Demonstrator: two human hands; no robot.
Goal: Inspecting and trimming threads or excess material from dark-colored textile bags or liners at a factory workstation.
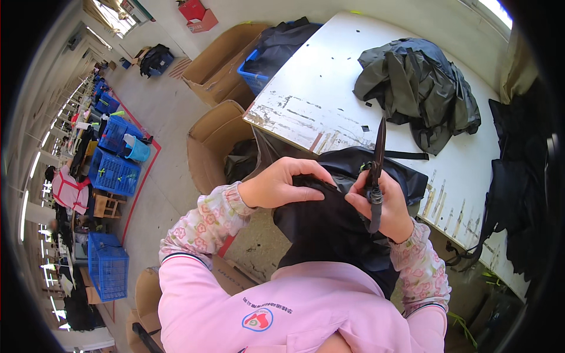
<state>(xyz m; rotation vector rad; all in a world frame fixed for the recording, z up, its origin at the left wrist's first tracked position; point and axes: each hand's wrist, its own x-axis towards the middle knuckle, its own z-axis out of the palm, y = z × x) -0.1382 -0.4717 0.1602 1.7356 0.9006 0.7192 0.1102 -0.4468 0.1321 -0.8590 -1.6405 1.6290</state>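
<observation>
Your left hand (282, 185) has its thumb and index finger closed in a pinch on the edge of the black fabric (318, 220), which drapes over your lap against the near edge of the white worktop (329, 65). The fingers of your right hand (391, 206) are wrapped around the scissors (376, 169), blades toward the far side, while that thumb and fingertip come close to the same edge; whether they also pinch the cloth, I cannot tell.

To handle this edge well, draw it lightly taut between both hands and feed it along in short lengths, so the fold lies flat and readable. Have the blade tips aimed away from your left fingers and clear of the cloth until you mean to cut; a loose layer underneath could easily be nicked.

The fabric looks smooth, thin and slightly glossy, probably coated, so it may slide and crease sharply. The scissors are dark and slender, with a strip of greyish wrapping near the handle. A narrow, flat black strap (406, 155) lies just beyond. Farther right, a crumpled olive-grey heap (412, 85) shows stiff, angular folds.
</observation>
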